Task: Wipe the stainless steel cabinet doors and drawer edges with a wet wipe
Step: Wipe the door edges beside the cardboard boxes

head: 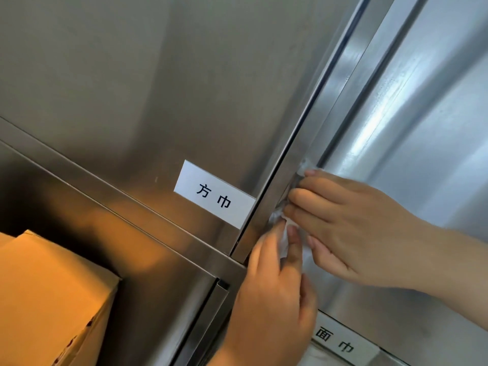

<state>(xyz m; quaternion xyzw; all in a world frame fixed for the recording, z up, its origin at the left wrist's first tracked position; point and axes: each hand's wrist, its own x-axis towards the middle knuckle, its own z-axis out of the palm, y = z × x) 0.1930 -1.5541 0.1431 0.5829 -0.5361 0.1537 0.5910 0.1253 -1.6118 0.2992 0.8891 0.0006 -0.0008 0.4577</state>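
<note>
Fingers [317, 196] of the right hand [351, 223] lie straight and pressed side by side, their tips pushing a wet wipe [287, 240] into the recessed edge strip [330, 107] between two stainless steel cabinet doors. The left hand [269, 291] comes up from below, and its thumb and forefinger appear to pinch the wipe's lower end, though blur on those fingers makes the grip hard to read.

Most of the wipe is hidden under the right fingers. Only a crumpled white tuft shows above the index finger and a larger wrinkled fold between the two hands. From those two ends, its long axis follows the seam, slanting in this tilted view from lower left to upper right.

The left door [158, 75] is dull brushed metal. The right door [427, 133] is glossier, with bright streaked reflections. A white rectangular label [215, 194] printed 方巾 sits at the left door's lower corner, just beside the seam. A second label [343, 343], printed 面巾, is partly covered by the left hand. Both forearms are cut off by the frame. A corrugated cardboard box [47, 291] fills the lower left, also cropped, its warm colour mirrored in the steel beside it.
</note>
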